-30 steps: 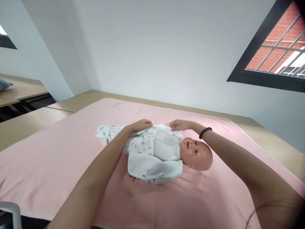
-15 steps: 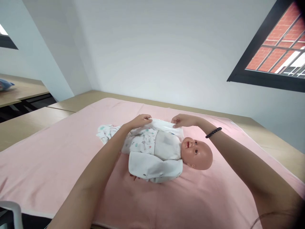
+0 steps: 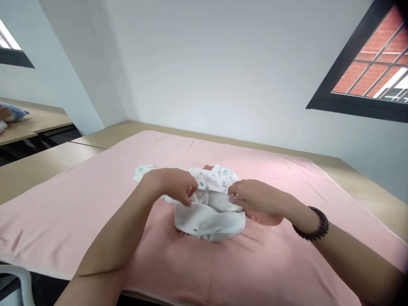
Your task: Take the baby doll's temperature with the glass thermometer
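Note:
A baby doll lies on its back on a pink cloth (image 3: pixel 270 263), its head (image 3: pixel 266 217) to the right and partly behind my right hand. The far side of its white printed top (image 3: pixel 213 180) is folded over the chest, while the near flap (image 3: pixel 207 219) lies spread open, its inside up. My left hand (image 3: pixel 183 187) hovers over the doll's middle, thumb and fingers apart, nothing visible in it. At the chest near the neck, my right hand (image 3: pixel 244 193) has its fingers bent at the top's edge; whether they pinch it is unclear.
Pale wooden tables (image 3: pixel 41 163) extend past the cloth, against a white wall. A blue item (image 3: pixel 15 111) and part of a hand or doll show on another table at far left. A white curved rail (image 3: pixel 24 280) is at the lower left.
Both hands have come nearer, bringing the top's far side over the doll's chest. The left hand has opened off the fabric. A small doll hand now shows at the far sleeve.

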A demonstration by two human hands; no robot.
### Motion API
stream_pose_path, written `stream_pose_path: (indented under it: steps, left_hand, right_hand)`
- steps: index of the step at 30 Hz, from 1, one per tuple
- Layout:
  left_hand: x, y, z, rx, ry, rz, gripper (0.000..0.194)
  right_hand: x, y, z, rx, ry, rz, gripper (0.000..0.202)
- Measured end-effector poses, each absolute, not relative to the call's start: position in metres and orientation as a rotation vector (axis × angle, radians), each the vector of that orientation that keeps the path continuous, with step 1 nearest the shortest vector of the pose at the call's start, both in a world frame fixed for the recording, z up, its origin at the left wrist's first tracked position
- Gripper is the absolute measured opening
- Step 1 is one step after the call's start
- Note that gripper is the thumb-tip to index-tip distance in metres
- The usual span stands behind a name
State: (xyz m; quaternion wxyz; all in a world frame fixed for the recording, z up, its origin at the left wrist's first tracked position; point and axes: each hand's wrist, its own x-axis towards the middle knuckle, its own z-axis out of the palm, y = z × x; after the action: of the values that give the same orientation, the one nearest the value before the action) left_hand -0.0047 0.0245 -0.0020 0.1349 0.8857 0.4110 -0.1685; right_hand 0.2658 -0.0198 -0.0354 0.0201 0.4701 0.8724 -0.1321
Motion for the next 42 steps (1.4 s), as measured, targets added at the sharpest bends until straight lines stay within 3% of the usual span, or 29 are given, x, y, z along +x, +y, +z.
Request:
stream_pose_path:
  steps: [4,8,11,14,20,22,24,27,30,33,38,42]
  left_hand:
    - [0.032,-0.024,-0.020,2.768,0.939,-0.453,0.012]
    - [0.072,-0.045,-0.049,2.831,1.064,-0.812,0.021]
    - [0.085,-0.047,-0.063,2.819,1.146,-0.891,0.031]
    - [0.076,-0.045,-0.058,2.779,1.155,-0.750,0.023]
    - [0.036,-0.025,-0.018,2.811,1.171,-0.313,0.014]
    - [0.027,-0.004,-0.013,2.908,1.231,-0.168,0.019]
    - [0.022,0.024,-0.017,2.921,1.275,-0.011,0.024]
    - [0.018,0.072,-0.040,2.820,1.236,0.059,0.026]
    - [0.019,0.112,-0.075,2.614,1.207,0.341,0.032]
    - [0.024,0.137,-0.109,2.326,1.196,0.554,0.051]
    - [0.026,0.151,-0.136,2.238,1.085,0.405,0.075]
    - [0.026,0.155,-0.142,2.196,1.019,0.305,0.079]
  right_hand:
    - [0.248,-0.060,-0.045,1.441,2.687,0.028,0.036]
    - [0.242,-0.082,-0.086,1.303,2.728,0.162,0.043]
    - [0.245,-0.082,-0.112,1.350,2.723,0.324,0.021]
    - [0.253,-0.077,-0.113,1.330,2.778,0.250,0.022]
    - [0.271,-0.054,-0.061,1.549,2.811,0.079,0.018]
    - [0.281,-0.034,-0.049,1.667,2.842,-0.134,0.022]
    - [0.296,-0.008,-0.043,1.786,2.867,-0.587,0.014]
    - [0.327,0.036,-0.046,1.810,2.819,-0.877,0.008]
    - [0.361,0.069,-0.059,1.740,2.748,-1.249,0.025]
    - [0.382,0.087,-0.082,1.626,2.682,-1.717,0.049]
    - [0.378,0.098,-0.124,1.401,2.552,-2.282,0.068]
    - [0.356,0.097,-0.135,1.275,2.390,-2.496,0.076]
